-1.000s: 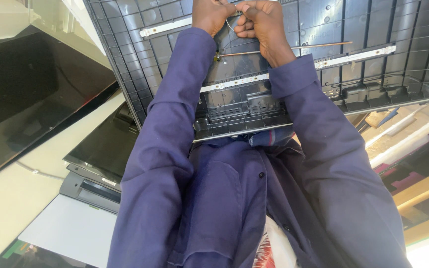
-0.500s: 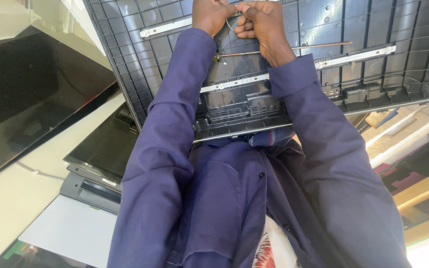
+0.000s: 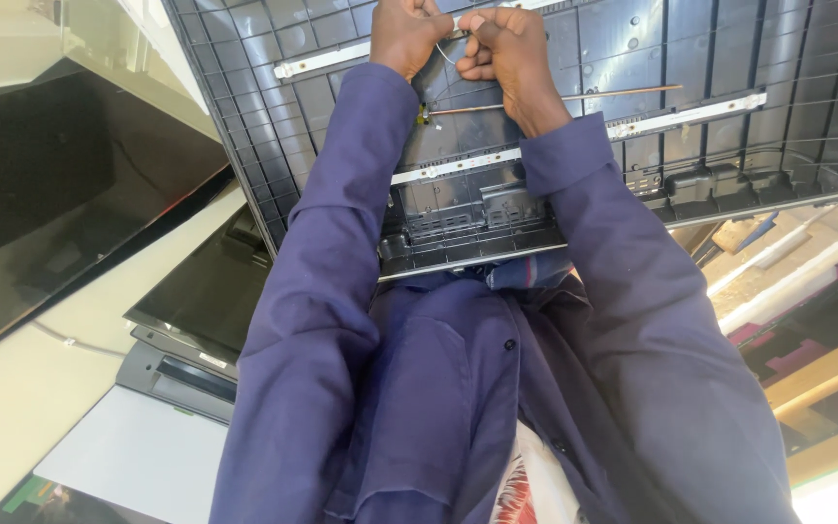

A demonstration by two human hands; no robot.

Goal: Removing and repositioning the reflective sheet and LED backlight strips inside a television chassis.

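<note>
Two hands are up at the far edge of the ribbed dark back panel (image 3: pixel 749 58), close together and nearly touching. Your left hand (image 3: pixel 409 34) is clenched around the end of a thin white wire (image 3: pixel 446 53), and your right hand (image 3: pixel 508 53) pinches the same wire between thumb and fingertips, just beside the left.

As far as progress shows, the panel already lies open with its inside facing you. One white light strip (image 3: pixel 691 112) runs out to the right of your right wrist, another (image 3: pixel 453 165) crosses under both forearms, and a third (image 3: pixel 327 60) sits to the left of your left hand; all look seated in place. A thin bare rod (image 3: pixel 574 95) lies just below your right hand. My judgement is that the wiring at the top is the part in hand and not yet finished; whether the wire is joined to anything I cannot tell, since your fingers hide it.

Compared with a second ago, almost nothing has shifted: both hands stay at the same spot on the wire, and the panel has not moved.
</note>
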